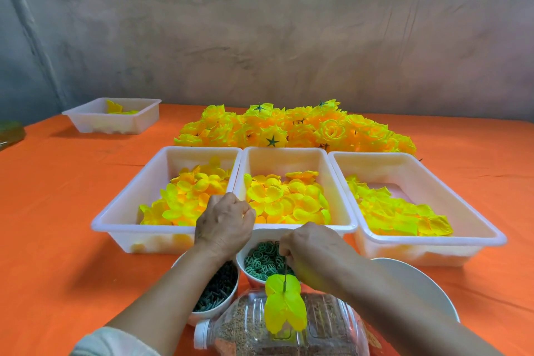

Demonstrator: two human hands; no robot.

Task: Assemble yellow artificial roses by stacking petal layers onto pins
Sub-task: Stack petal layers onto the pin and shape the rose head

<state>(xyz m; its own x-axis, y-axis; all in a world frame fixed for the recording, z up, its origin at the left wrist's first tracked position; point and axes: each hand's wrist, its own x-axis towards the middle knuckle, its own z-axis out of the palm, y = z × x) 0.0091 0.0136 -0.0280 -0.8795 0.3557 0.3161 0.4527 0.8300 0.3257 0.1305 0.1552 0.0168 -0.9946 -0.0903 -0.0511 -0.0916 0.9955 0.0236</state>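
left hand (224, 222) hides its fingertips; bottle (277, 326) cut off below, contents perhaps grain.

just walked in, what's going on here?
A person is building yellow roses. The right hand pinches a thin green pin with petal layers threaded on it, above a clear bottle. The left hand is at the near edge of the middle tray, curled; whether it holds a petal is unclear. Finished roses are piled behind the trays.

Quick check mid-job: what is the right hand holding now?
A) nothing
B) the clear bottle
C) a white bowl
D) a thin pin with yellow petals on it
D: the right hand pinches the top of a thin dark pin, and yellow petals hang on the pin below the fingers.
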